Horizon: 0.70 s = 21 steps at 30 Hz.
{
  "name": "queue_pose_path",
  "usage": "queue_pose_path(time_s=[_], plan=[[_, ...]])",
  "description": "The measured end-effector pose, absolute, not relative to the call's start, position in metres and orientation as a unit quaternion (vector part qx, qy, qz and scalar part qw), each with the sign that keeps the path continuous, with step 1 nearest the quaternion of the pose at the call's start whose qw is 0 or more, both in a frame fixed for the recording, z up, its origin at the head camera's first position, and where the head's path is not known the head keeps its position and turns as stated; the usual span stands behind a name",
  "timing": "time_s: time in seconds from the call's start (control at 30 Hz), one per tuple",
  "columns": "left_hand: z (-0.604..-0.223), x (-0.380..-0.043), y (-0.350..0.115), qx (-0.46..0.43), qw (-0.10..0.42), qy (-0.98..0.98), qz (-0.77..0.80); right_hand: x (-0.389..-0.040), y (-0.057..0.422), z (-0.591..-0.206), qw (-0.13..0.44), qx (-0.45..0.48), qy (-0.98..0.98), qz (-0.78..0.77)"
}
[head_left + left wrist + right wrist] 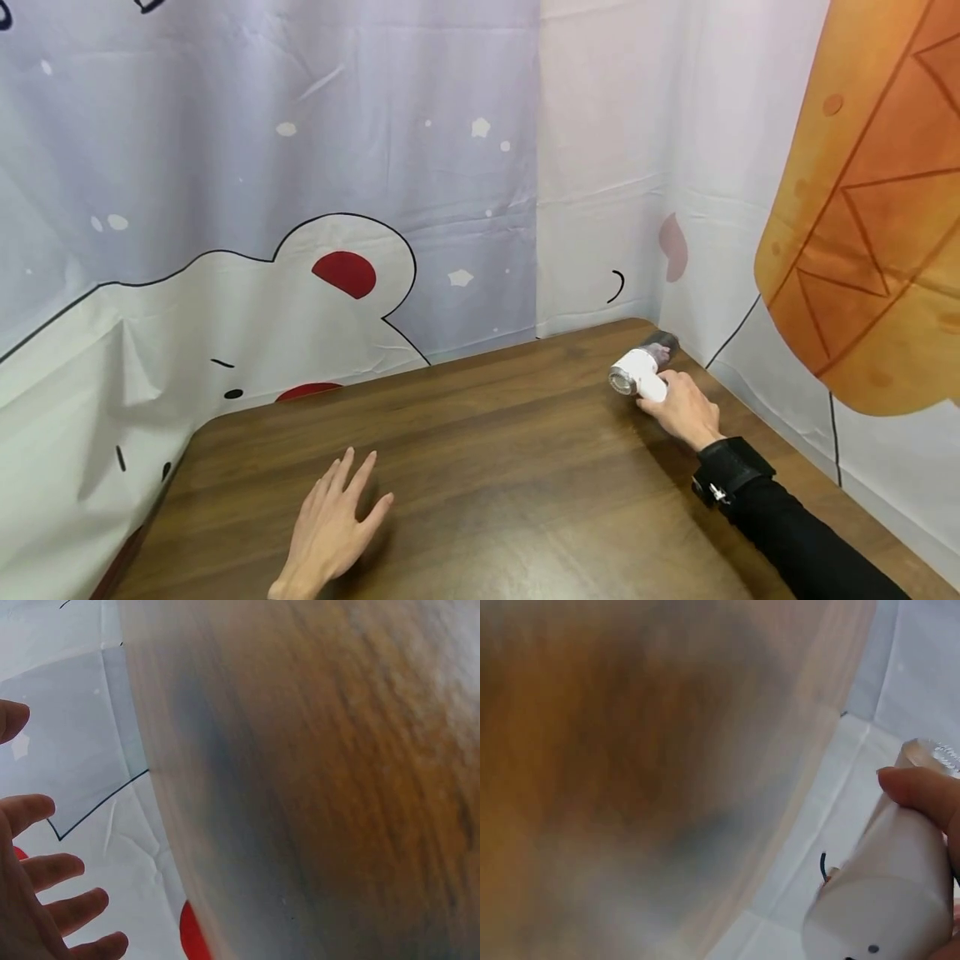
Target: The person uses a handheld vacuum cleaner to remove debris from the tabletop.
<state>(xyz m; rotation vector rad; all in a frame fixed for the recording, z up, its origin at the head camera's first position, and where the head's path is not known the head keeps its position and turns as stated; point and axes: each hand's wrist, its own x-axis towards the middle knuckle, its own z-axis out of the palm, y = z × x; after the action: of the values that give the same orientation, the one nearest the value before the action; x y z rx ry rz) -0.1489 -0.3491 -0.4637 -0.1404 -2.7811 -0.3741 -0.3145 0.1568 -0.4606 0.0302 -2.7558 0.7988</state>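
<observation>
My right hand (688,410) grips the white handle of a pistol-shaped handheld device (637,365) near the table's far right corner. The device has a round silver end facing left and a dark, see-through part pointing toward the corner. In the right wrist view, the thumb lies along the white handle of the device (889,881), and the rest of it is mostly out of frame. My left hand (328,525) hovers at the near left with fingers spread, holding nothing; the left wrist view shows the same hand (26,900) with its fingers apart.
A brown wood-grain table (480,467) spreads beneath both hands. Printed cloth curtains (465,183) hang along its back, left and right edges, with the right one close to the device and right arm.
</observation>
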Motion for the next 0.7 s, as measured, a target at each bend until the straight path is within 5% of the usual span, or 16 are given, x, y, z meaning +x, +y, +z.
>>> queue_pose_path(time_s=[0.7], plan=[[-0.466,-0.149,-0.343,-0.043,0.172,-0.977,-0.123,-0.331,0.192,-0.462,0.055,-0.028,-0.969,0.239]])
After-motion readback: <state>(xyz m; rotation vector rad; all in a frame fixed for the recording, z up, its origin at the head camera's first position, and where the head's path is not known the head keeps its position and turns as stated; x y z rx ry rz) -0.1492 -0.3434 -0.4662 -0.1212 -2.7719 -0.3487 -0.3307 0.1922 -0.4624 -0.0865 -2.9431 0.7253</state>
